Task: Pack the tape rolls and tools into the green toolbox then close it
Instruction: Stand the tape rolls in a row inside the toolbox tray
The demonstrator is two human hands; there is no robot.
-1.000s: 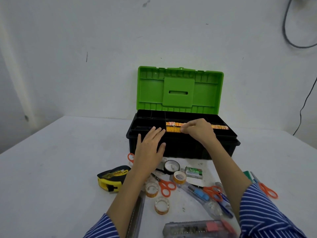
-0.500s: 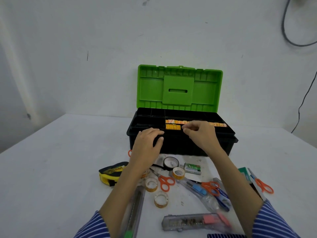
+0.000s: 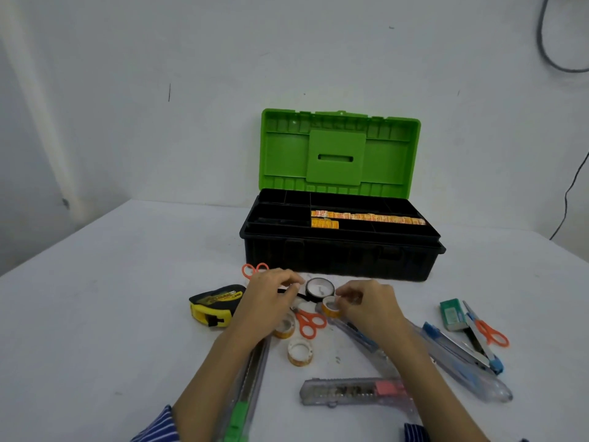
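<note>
The green toolbox (image 3: 340, 152) stands open at the back of the table, lid upright, with orange strips (image 3: 366, 216) lying in its black tray (image 3: 338, 260). In front of it, my left hand (image 3: 271, 303) pinches the loose black tail of the black tape roll (image 3: 319, 288). My right hand (image 3: 366, 306) pinches a small orange tape roll (image 3: 330, 307) just right of it. Two more small tape rolls (image 3: 299, 353) (image 3: 285, 328) lie below my left hand. Orange scissors (image 3: 310, 323) lie between my hands.
A yellow tape measure (image 3: 213, 306) sits left of my left hand. A clear box cutter (image 3: 353, 390) lies near the front edge, a green cutter (image 3: 242, 403) under my left forearm. At the right lie blue cutters (image 3: 459, 355), a green box (image 3: 451, 314) and orange scissors (image 3: 487, 333).
Both hands have left the toolbox tray and come down to the table in front of it, to the black tape roll and the small orange roll.
</note>
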